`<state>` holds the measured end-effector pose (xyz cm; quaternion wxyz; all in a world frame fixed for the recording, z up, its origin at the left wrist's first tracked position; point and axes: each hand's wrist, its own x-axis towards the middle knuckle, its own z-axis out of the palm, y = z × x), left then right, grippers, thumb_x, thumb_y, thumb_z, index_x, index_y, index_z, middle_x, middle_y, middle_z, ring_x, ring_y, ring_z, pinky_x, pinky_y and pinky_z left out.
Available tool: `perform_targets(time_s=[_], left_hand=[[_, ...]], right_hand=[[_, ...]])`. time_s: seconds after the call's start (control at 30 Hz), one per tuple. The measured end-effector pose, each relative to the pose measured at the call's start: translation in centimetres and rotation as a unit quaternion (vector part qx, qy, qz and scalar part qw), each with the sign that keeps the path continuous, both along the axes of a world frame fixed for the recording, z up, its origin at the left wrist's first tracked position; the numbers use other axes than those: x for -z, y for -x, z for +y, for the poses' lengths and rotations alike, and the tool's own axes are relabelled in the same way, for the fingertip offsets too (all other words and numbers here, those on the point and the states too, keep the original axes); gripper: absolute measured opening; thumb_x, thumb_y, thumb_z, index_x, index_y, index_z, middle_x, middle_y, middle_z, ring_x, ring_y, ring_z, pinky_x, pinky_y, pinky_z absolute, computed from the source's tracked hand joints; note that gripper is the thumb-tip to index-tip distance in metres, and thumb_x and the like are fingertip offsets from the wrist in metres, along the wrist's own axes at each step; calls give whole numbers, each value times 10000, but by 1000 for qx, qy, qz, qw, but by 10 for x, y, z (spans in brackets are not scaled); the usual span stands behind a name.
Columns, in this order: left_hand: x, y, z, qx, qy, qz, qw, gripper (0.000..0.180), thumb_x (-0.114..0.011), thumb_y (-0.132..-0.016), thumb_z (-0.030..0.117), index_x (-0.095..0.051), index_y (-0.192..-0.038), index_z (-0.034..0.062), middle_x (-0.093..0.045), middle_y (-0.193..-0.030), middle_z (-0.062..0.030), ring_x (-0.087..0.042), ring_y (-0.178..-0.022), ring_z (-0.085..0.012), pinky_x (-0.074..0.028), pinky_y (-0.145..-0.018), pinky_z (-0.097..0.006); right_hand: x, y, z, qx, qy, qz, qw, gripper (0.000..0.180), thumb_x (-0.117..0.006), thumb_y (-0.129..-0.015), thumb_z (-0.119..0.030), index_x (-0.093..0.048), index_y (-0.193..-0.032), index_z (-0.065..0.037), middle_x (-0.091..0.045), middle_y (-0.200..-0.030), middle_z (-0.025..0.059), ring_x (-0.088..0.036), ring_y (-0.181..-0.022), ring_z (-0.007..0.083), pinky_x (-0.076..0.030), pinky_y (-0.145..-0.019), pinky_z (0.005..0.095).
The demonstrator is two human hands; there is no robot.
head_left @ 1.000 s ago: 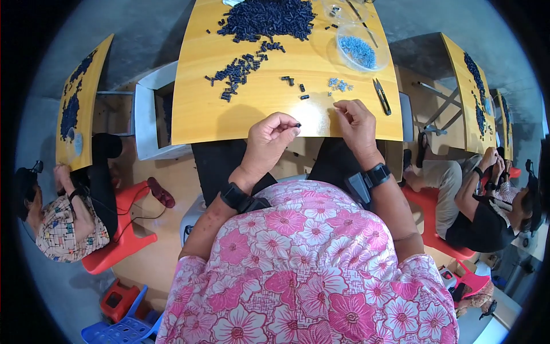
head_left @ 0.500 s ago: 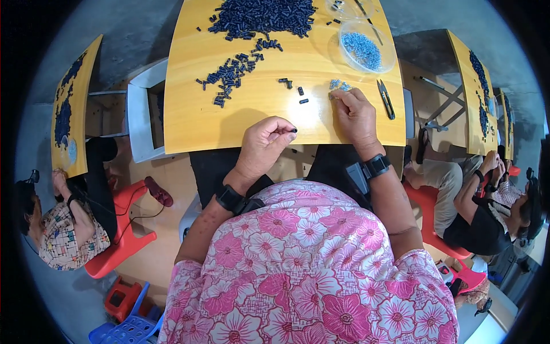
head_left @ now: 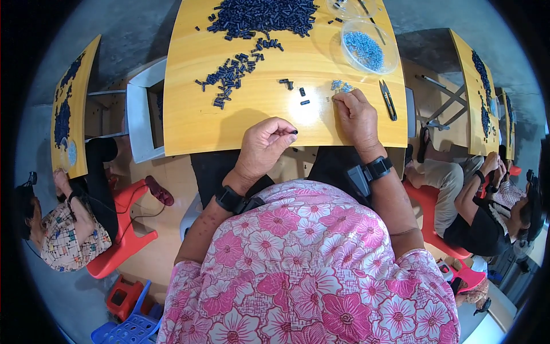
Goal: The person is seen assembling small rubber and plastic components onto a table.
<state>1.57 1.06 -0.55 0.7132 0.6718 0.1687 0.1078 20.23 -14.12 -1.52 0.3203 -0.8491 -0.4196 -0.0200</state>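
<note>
My left hand point(head_left: 261, 147) is closed over the table's near edge, thumb and forefinger pinching a small black tube point(head_left: 294, 132) whose end pokes out. To its right, my right hand point(head_left: 360, 121) has its fingertips pressed together on the tabletop, beside a little heap of small shiny metal pieces point(head_left: 342, 86). What those fingertips hold, if anything, is too small to make out. Between and beyond the hands lie a few loose black tubes point(head_left: 305, 102).
A big pile of black tubes point(head_left: 260, 16) covers the far tabletop, with a smaller trail point(head_left: 232, 74) nearer. A clear bowl point(head_left: 392, 63) of metal pieces stands at right, thread snips point(head_left: 388, 100) close by. Other people sit at tables on both sides.
My right fingertips have drawn slightly nearer and off the small metal heap. My left hand keeps its pinch on the black tube, almost unmoved.
</note>
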Motion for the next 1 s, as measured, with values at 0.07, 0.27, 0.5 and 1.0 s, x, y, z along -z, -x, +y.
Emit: perform_targets(time_s=[0.07, 0.27, 0.5, 1.0], left_hand=[[0, 0, 0, 0, 1, 1, 1000, 68, -617, -875, 27, -603, -931, -9, -612, -861, -1, -552, -802, -48, -472, -733, -203], [0, 0, 1, 0, 2, -5, 1000, 73, -618, -872, 24, -604, -935, -9, -608, -854, 4, -546, -799, -43, -466, -729, -200], [1, -1, 0, -8, -27, 5, 1000, 83, -626, -869, 38, -604, -935, -6, -611, -852, 6, -548, -789, -43, -467, -723, -201], [4, -1, 0, -13, -4, 0, 1000, 79, -623, -869, 37, -610, -937, -1, -616, -856, 8, -553, -795, -38, -472, -731, -198]], right_hand=[[2, 0, -1, -1, 10, -12, 1000, 45, -637, -816, -55, -632, -860, -61, -599, -815, 120, -611, -717, 318, -500, -618, 369], [9, 4, -2, 5, 79, -56, 995, 84, -601, -840, -78, -552, -908, -88, -578, -855, 114, -599, -726, 323, -497, -604, 407], [7, 6, -1, -2, 41, -55, 998, 71, -583, -848, -71, -533, -898, -69, -574, -855, 123, -588, -742, 341, -484, -616, 420], [-14, 30, 10, -51, -154, 334, 929, 50, -515, -924, -64, -543, -931, -22, -492, -723, -7, -490, -629, 100, -405, -566, 236]])
